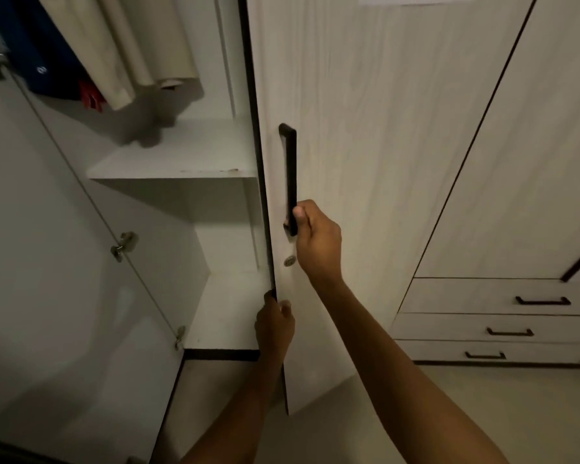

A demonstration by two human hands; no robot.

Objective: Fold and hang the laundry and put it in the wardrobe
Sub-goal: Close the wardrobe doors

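The pale wood wardrobe door [365, 128] stands partly open in front of me. My right hand [317, 239] grips the lower end of its black vertical handle [290, 175]. My left hand [273, 324] grips the door's dark front edge lower down, fingers curled round it. Inside the open wardrobe, beige garments [138, 51] and a dark blue garment [44, 51] hang at the upper left above a white shelf [171, 155].
The other wardrobe door [47, 262] is swung open on the left, with metal hinges [124, 246]. A small lock [289, 261] sits below the handle. To the right are a closed door and three drawers [503, 329] with black handles. The floor lies below.
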